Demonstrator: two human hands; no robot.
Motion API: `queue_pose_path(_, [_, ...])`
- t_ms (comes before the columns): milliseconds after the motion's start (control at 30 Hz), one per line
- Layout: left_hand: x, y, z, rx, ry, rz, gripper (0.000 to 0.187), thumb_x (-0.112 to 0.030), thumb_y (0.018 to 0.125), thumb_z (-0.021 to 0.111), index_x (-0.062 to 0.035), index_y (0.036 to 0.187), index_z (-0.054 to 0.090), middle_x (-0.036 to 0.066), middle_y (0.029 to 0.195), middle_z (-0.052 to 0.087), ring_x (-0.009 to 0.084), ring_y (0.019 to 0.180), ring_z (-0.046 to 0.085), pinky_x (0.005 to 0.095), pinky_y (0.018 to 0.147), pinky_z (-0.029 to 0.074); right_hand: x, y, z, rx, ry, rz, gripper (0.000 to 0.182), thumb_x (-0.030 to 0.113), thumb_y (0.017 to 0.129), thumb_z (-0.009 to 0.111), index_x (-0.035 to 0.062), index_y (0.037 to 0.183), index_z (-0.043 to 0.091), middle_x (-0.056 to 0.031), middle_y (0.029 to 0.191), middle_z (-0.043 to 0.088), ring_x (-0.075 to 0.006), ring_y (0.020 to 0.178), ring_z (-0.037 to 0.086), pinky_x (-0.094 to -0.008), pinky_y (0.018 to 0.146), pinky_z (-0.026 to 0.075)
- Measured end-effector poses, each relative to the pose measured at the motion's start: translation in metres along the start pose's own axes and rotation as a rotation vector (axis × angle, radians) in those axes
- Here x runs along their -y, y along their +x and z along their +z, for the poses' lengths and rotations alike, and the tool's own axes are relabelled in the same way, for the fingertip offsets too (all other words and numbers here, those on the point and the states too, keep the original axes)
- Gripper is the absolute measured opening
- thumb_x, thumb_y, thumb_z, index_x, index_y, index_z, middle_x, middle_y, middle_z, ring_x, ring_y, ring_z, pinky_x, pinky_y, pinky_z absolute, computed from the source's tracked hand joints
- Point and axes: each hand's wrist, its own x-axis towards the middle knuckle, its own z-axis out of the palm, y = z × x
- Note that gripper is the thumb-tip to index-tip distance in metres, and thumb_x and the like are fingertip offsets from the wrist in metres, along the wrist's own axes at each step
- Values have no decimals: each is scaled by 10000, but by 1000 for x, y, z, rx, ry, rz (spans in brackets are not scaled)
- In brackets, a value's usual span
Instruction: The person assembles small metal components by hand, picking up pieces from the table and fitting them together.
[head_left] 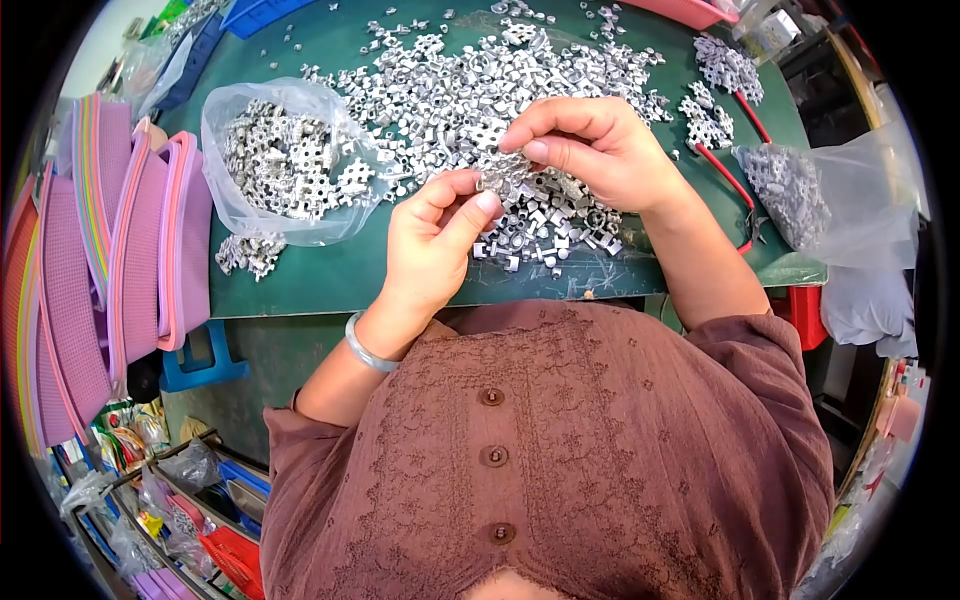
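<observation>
My left hand point(432, 235) and my right hand point(605, 155) are raised close together over a heap of small silver metal parts point(470, 90). Between them is a knobbly silver metal piece point(507, 172), pinched by thumb and fingertips from both sides. Its exact shape blends into the heap behind it. To the left, a clear plastic bag point(222, 200) lies with its mouth open, holding silver pieces with holes through them. A small pile of similar pieces point(250, 254) sits beside the bag, near the table's front edge.
Red-handled pliers point(728, 172) lie at the right of the green table point(330, 285), near two clusters of metal pieces point(728, 68). A filled plastic bag point(785, 190) rests at the right edge. Purple woven strips point(130, 230) stand at the left, and a blue bin point(255, 15) is behind.
</observation>
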Motion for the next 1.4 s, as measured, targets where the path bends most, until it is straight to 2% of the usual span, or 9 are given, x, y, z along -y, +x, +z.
queue_pose_path(233, [-6,2,-2,135,-326,-277,218,-196,886,454,-10,902,567,77,801,597,129,661,560,249,621,454,-1,0,1,-32,14,70,121,18,810,526,-14,906,593,-31,836,584,-75,757,539,-205,664,440])
queue_pose_path(333, [-3,5,-4,179,-388,-325,243,-214,890,440,-6,891,567,85,796,598,145,658,562,262,614,450,-4,1,3,-70,36,62,127,110,803,572,4,865,606,12,702,572,-45,638,495,-198,587,419])
queue_pose_path(433, [-1,5,-6,211,-478,-394,261,-221,890,436,5,890,567,93,794,597,160,657,562,273,611,448,-4,1,4,-93,-11,94,138,135,798,585,6,843,604,16,681,562,-39,623,482,-196,570,408])
queue_pose_path(633, [-3,4,-3,210,-366,-404,276,-219,898,409,11,915,561,114,823,598,180,694,572,290,640,460,-7,1,4,-136,-97,49,169,170,794,597,3,823,595,17,673,559,-40,632,469,-205,572,401])
queue_pose_path(733, [-4,2,3,131,-337,-308,264,-212,900,403,3,951,548,122,849,597,184,721,578,292,667,469,-7,1,4,-123,-87,58,166,168,795,595,4,820,594,15,674,560,-44,638,471,-208,580,403])
queue_pose_path(933, [-6,3,5,120,-402,-269,240,-201,898,416,-4,969,535,130,852,597,173,729,579,287,665,474,-5,2,5,-141,-67,115,175,180,791,600,5,791,589,26,645,536,-35,607,445,-200,545,383])
queue_pose_path(1133, [1,6,-2,239,-593,-435,243,-201,898,409,6,932,530,102,761,581,142,633,528,266,576,424,-9,2,5,-114,-54,128,184,198,790,603,20,749,585,44,606,503,-27,566,411,-198,502,349])
queue_pose_path(1233, [-5,4,2,207,-685,-546,261,-209,903,382,6,900,529,87,720,556,145,586,476,264,544,382,-7,2,4,-116,-105,115,193,204,787,606,20,735,586,42,594,502,-28,556,410,-201,494,349])
queue_pose_path(1400, [-2,6,0,266,-801,-622,315,-260,907,345,-2,870,521,83,695,531,158,574,438,268,549,363,-11,3,4,-118,-180,100,198,208,784,608,18,730,591,37,564,493,-31,532,402,-205,471,341])
